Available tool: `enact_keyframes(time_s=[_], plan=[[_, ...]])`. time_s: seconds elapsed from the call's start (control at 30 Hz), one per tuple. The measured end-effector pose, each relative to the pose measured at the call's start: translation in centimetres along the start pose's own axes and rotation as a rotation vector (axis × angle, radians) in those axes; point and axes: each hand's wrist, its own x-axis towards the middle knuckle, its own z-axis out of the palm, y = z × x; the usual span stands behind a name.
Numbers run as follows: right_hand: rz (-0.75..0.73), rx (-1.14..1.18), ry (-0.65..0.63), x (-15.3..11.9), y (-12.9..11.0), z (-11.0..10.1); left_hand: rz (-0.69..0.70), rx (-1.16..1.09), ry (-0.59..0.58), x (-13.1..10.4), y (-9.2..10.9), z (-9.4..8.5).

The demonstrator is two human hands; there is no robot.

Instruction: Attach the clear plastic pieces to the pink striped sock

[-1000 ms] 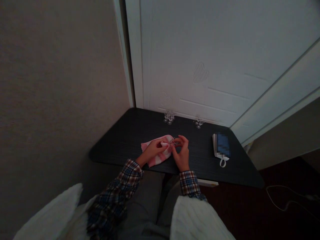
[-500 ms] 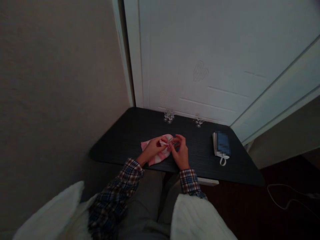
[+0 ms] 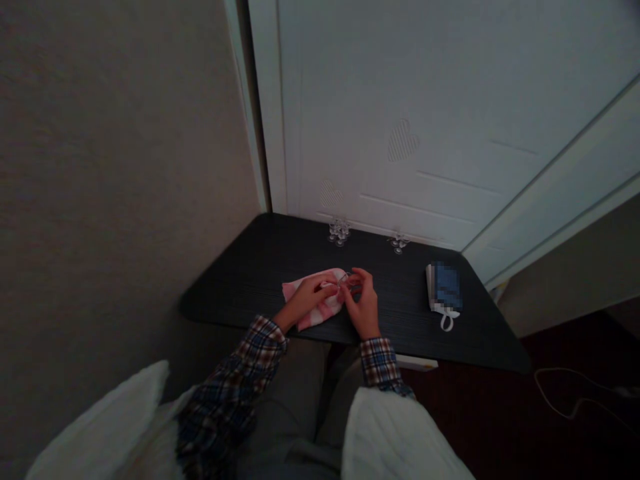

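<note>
Near the table's front edge, my left hand (image 3: pixel 307 297) has its fingers closed on a pink-and-white cloth (image 3: pixel 315 320). Part of the cloth spreads under that hand and over the tabletop. My right hand (image 3: pixel 365 305) pinches a small clear piece (image 3: pixel 343 278), which looks like a tiny stemmed glass, against the cloth. Fingers and cloth cover much of it, so its full shape is hidden. Both hands meet at the cloth's right end, fingertips almost touching.
Small clear stemmed glasses stand in a cluster (image 3: pixel 339 232) and a smaller group (image 3: pixel 399 242) along the back of the dark table (image 3: pixel 240 273). A blurred blue-and-white item with a loop (image 3: pixel 446 287) lies right. Behind rises a white panel (image 3: pixel 350 100).
My left fingers have shifted slightly; the fold of cloth they pinched up is now pressed down near the clear piece. My right hand stays almost in place.
</note>
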Motion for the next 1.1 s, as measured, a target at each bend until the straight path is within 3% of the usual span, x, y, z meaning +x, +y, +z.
enact_keyframes(time_s=[0.2, 0.57, 0.97, 1.1], plan=[[-0.032, -0.020, -0.048, 0.0, -0.2, -0.1, 0.002, 0.017, 0.028, 0.0, -0.1, 0.1], [-0.076, -0.197, -0.090, 0.4, 0.1, -0.1, 0.009, -0.054, 0.207, -0.2, 0.3, -0.6], [0.096, -0.305, 0.227, 0.2, 1.2, -0.7, 0.014, -0.147, 0.393, 0.0, 0.4, -1.3], [0.118, -0.295, 0.349, 0.2, 1.5, -1.0, -0.017, -0.157, 0.367, 0.0, 0.2, -1.3]])
